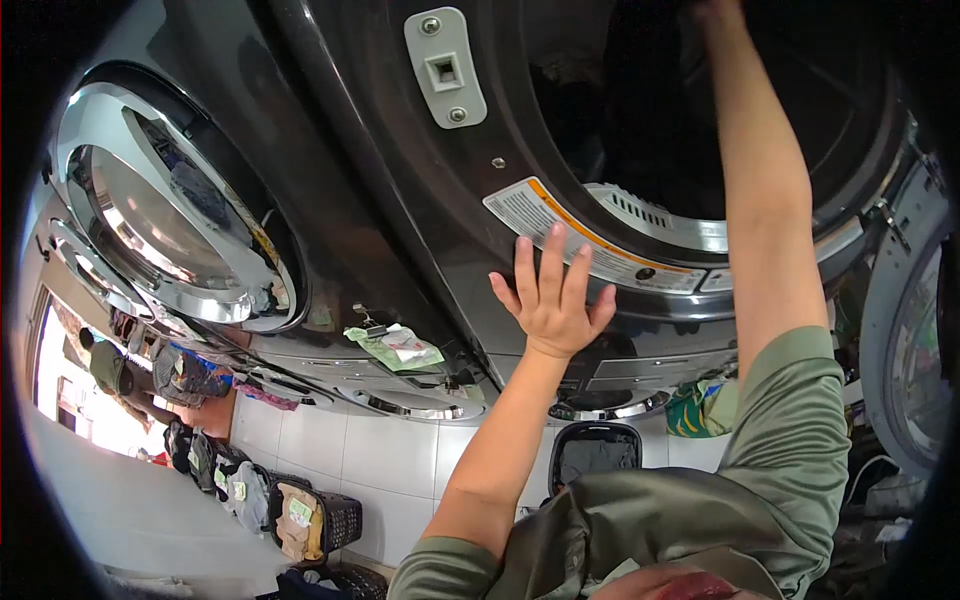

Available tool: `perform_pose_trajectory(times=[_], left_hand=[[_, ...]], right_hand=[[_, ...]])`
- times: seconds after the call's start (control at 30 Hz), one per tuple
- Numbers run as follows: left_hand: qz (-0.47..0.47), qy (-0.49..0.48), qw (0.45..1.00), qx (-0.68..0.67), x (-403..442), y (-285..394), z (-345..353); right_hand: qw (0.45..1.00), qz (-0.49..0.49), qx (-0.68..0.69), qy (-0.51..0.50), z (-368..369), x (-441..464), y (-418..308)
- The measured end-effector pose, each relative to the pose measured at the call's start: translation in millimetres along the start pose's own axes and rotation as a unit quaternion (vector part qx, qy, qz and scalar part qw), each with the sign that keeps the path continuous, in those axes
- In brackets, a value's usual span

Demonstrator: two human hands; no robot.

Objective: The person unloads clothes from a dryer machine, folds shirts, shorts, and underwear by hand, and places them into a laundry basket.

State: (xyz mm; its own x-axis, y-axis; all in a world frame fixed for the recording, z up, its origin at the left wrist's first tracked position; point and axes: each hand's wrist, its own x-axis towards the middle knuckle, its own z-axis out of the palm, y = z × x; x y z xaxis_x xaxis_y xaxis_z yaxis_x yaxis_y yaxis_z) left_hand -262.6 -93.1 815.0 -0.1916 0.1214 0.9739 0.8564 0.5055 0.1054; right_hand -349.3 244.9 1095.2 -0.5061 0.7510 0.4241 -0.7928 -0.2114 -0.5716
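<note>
My left hand lies with spread fingers against the dark front of a dryer, its fingertips on the white and orange label below the round opening. Nothing is held in it. My right arm reaches up into the dark drum. The right hand is only partly in view at the top edge, blurred and dark, and its fingers are hidden. The machine's round door hangs open at the right.
Another front-loader with a round glass door is at the left. A green and white paper hangs between the machines. Below are a dark basket, a clothes-filled basket, and a green bag. Another person stands far left.
</note>
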Motion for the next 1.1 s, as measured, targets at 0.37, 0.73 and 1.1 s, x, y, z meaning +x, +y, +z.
perform_pose_trajectory(times=[0.37, 0.73, 1.1], left_hand=[[-0.115, 0.044, 0.975, -0.187, 26.9, 59.1, -18.3], [-0.176, -0.360, 0.617, -0.677, 65.9, 133.9, -144.9], [-0.097, -0.613, 0.528, -0.579, 76.8, 136.3, -128.8]], right_hand=[[0.931, -0.087, 0.164, -0.314, -30.3, -195.4, -215.9], [0.877, -0.028, -0.454, -0.157, -111.4, -387.5, -239.5], [0.841, 0.278, -0.344, -0.311, -151.0, -471.9, -131.2]])
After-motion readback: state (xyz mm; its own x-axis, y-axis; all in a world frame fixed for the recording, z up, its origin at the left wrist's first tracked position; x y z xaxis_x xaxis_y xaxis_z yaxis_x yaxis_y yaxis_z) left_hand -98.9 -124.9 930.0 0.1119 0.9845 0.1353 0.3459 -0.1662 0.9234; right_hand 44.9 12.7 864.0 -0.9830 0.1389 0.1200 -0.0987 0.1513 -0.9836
